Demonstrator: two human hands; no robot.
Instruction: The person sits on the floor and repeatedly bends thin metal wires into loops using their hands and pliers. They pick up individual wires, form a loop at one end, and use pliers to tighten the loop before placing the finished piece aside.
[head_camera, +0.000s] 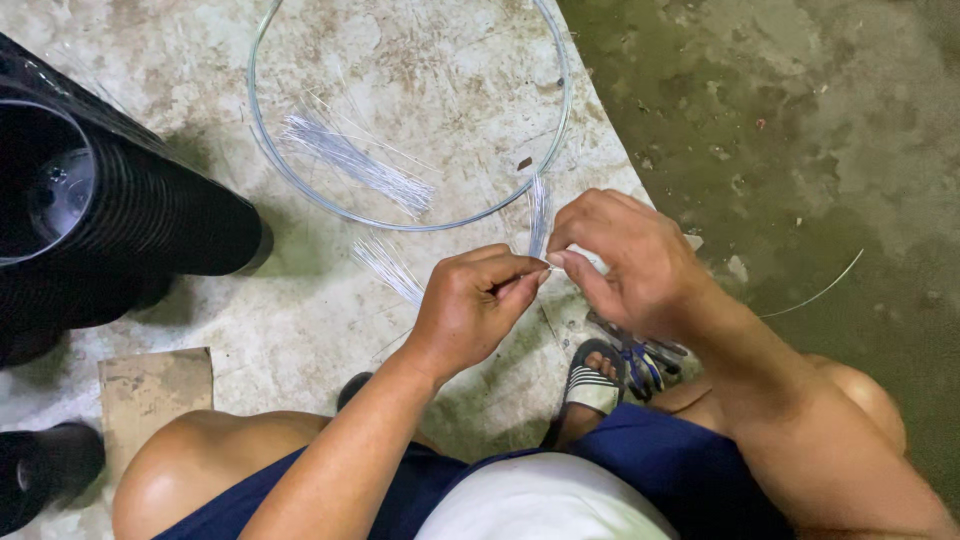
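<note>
My left hand (470, 300) and my right hand (625, 255) meet over the concrete floor, fingertips pinched together on a small bunch of thin silver wire strands (539, 215) that stick up between them. The strands reach toward the near rim of a large round wire hoop (410, 225) lying flat on the floor. Inside the hoop lies a loose bundle of cut wires (355, 160). A second small bundle of wires (388, 268) rests on the floor just left of my left hand.
A stack of black ribbed plastic pots (120, 200) lies on its side at the left. A piece of cardboard (150, 395) sits by my left knee. Pliers with blue handles (640, 360) lie by my sandalled foot. A stray wire (820, 290) curves over the dark floor at right.
</note>
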